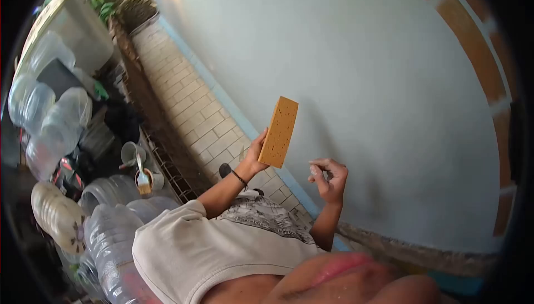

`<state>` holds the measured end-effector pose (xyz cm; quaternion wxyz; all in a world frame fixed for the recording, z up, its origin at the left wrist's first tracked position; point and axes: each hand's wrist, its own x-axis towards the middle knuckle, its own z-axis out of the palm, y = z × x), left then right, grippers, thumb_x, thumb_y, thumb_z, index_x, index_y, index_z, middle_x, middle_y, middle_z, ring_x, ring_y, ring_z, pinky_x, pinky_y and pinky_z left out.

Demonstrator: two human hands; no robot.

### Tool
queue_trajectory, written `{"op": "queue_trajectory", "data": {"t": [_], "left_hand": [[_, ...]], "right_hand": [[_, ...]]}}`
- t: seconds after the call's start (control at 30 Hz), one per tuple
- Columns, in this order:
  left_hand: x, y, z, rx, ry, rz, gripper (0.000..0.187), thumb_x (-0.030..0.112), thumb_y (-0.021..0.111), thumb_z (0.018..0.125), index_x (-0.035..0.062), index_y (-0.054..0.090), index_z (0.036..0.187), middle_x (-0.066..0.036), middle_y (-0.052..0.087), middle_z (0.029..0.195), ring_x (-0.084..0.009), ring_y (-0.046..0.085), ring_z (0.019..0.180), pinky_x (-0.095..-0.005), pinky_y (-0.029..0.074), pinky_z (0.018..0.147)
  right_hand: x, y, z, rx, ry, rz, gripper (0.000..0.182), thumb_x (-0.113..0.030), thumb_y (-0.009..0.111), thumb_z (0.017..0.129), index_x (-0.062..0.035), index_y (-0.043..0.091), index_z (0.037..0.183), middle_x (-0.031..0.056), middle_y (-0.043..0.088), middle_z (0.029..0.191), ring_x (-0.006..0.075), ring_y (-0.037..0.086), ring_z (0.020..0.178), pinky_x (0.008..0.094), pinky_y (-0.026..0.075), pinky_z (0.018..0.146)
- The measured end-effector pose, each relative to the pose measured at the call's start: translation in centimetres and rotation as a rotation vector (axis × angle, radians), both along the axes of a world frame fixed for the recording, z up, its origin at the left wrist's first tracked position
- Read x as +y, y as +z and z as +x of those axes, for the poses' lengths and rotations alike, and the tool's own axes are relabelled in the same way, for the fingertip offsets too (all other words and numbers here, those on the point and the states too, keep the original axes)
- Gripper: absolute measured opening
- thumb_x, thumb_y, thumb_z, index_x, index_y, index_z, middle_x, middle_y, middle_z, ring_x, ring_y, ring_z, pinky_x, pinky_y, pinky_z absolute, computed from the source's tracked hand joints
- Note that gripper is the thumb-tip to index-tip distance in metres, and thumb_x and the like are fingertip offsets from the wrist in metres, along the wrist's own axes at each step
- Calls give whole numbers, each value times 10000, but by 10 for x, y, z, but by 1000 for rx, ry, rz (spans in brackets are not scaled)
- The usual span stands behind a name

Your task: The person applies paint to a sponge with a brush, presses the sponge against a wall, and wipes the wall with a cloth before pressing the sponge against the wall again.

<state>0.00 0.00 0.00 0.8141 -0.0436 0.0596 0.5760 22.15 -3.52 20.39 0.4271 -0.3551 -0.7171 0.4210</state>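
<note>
My left hand (257, 149), with a dark cord bracelet at the wrist, grips a yellow-brown rectangular block (279, 131) by its lower left edge. The block looks like a sponge, its broad face pitted with small dark holes and tilted in front of the grey-blue wall (356, 70). To the right, apart from the block, my right hand (331, 179) is raised close to the wall. Its fingers curl in to meet the thumb, with whitish dust on the tips and nothing showing between them.
A narrow paved walkway (192, 104) runs along the wall's blue base strip. On the left are several clear plastic bottles (114, 234), a cup with a paintbrush (143, 179) across it, and a large pale container (83, 31). Orange brick shapes (464, 42) line the wall's right edge.
</note>
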Motion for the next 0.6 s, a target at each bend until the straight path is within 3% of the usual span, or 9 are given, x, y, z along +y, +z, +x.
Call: {"op": "queue_trajectory", "data": {"t": [0.07,0.1,0.17,0.23,0.3,0.4,0.5,0.6], "left_hand": [[-18,18,11,-21,53,-73,537,509,465,1068,120,537,1432,-128,653,1301,-298,666,1099,-495,547,944],[27,7,-31,-71,89,-53,528,505,469,1068,114,551,1414,-125,663,1278,-296,672,1084,-484,553,930],[22,0,-70,-56,160,-135,510,495,477,1069,102,581,1378,-119,683,1231,-291,683,1054,-462,566,901],[41,41,-212,164,250,-133,496,489,496,1063,101,606,1351,-113,693,1208,-276,693,1025,-445,579,866],[40,59,-254,275,343,-152,483,483,520,1054,99,624,1328,-109,692,1211,-258,698,1021,-435,587,859],[43,22,-272,149,428,-148,494,487,535,1046,92,632,1326,-108,697,1218,-250,704,1023,-426,592,865],[28,14,-317,143,631,-161,489,485,517,1056,98,621,1337,-73,687,1212,-223,687,1048,-408,572,894],[13,-3,-341,74,797,-241,482,489,526,1049,96,661,1294,-71,708,1190,-225,697,1029,-405,571,886]], "right_hand": [[4,11,14,-14,25,-37,166,-61,643,936,79,727,961,97,685,704,136,663,566,269,524,516],[48,9,-37,-65,37,-11,158,-60,656,927,81,726,949,104,691,721,140,664,563,264,518,515],[61,-1,-66,-56,59,-79,147,-56,683,909,84,723,925,117,703,756,147,665,556,255,505,513],[89,-28,-165,147,121,-85,161,-58,648,933,87,714,909,112,690,751,141,645,543,260,501,506],[110,-41,-205,184,172,-58,181,-63,627,947,78,689,853,94,668,719,135,618,526,262,497,500],[150,-40,-245,97,243,-164,297,-122,556,998,34,615,752,61,570,563,133,551,513,272,449,529],[189,-47,-315,132,404,-187,361,-106,521,1017,-12,532,669,57,532,549,138,522,502,285,437,509],[233,-58,-375,127,614,-267,382,-106,559,1006,-12,528,638,59,562,588,136,546,498,291,458,501]]}}
